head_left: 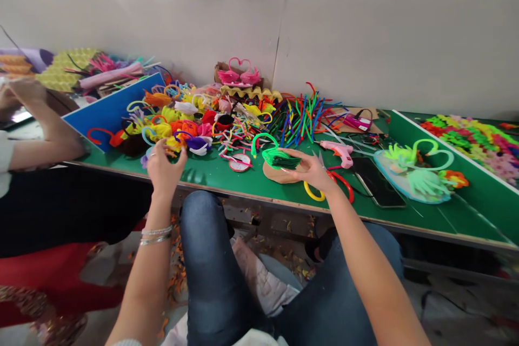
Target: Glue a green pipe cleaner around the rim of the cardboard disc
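Note:
In my right hand (310, 170) is a green pipe-cleaner swan (279, 158), gripped at its body between thumb and fingers. Its curved neck points left, above a round tan cardboard piece (279, 174) on the green table. My left hand (166, 165) is at the front edge of a heap of coloured pipe-cleaner swans (182, 119), its fingers curved and apart. A purple and white swan (197, 143) lies just right of it, and a light blue one (148, 138) is partly hidden behind its fingers. Scissors (314, 192) with red and yellow handles lie under my right wrist.
A pink glue gun (340, 152), a black phone (379, 183) and a plate of green swans (430, 197) lie to the right. Loose pipe cleaners (304, 119) spread behind. A blue divider (113, 108) stands left, beside another person's arm (48, 124). A pink swan pair (239, 77) sits at the back.

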{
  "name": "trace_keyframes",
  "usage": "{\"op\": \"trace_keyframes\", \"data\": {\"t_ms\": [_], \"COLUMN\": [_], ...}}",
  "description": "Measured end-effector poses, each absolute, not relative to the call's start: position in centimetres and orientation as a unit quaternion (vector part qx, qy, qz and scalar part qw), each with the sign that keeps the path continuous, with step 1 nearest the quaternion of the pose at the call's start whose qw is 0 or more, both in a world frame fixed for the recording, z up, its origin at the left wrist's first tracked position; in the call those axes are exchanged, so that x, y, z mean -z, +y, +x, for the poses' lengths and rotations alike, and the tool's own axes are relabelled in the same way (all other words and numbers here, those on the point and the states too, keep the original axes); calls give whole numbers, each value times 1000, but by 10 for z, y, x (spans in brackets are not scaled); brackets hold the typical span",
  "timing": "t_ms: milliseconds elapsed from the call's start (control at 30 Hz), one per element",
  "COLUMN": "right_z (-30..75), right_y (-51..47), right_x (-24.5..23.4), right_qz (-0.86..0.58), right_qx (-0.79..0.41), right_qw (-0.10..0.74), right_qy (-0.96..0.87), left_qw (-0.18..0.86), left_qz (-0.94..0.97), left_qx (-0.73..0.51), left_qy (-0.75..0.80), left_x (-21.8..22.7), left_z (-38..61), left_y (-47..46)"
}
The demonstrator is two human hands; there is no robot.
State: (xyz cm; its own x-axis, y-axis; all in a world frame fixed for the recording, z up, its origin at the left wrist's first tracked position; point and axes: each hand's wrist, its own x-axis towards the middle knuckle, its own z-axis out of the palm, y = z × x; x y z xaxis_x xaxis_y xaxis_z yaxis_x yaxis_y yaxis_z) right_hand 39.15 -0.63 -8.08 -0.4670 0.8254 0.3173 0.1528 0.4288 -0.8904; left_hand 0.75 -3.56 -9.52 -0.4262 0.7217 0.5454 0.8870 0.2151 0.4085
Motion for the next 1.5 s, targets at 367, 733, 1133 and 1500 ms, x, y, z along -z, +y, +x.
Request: {"op": "trace_keyframes", "data": {"t_ms": [367, 733, 1133, 1500], "right_z": [394, 395, 386, 388], "right_y": [-8, -4, -14, -9], "right_x": [76, 82, 75, 78], "right_qz": [-330, -336, -307, -263], "right_qx": [-415, -429, -446, -445], "right_qw": [397, 418, 346, 312], "right_qy": [-750, -727, -766, -797], "left_qw": [38, -125, -428, -366], "left_qz": [-569, -673, -816, -871], "left_qx": [89, 407, 176, 148], "left_qy": [-817, -605, -346, -292], "left_x": [86, 88, 49, 49], "left_z": [46, 22, 50, 69], "left_y": [22, -18, -29, -23]}}
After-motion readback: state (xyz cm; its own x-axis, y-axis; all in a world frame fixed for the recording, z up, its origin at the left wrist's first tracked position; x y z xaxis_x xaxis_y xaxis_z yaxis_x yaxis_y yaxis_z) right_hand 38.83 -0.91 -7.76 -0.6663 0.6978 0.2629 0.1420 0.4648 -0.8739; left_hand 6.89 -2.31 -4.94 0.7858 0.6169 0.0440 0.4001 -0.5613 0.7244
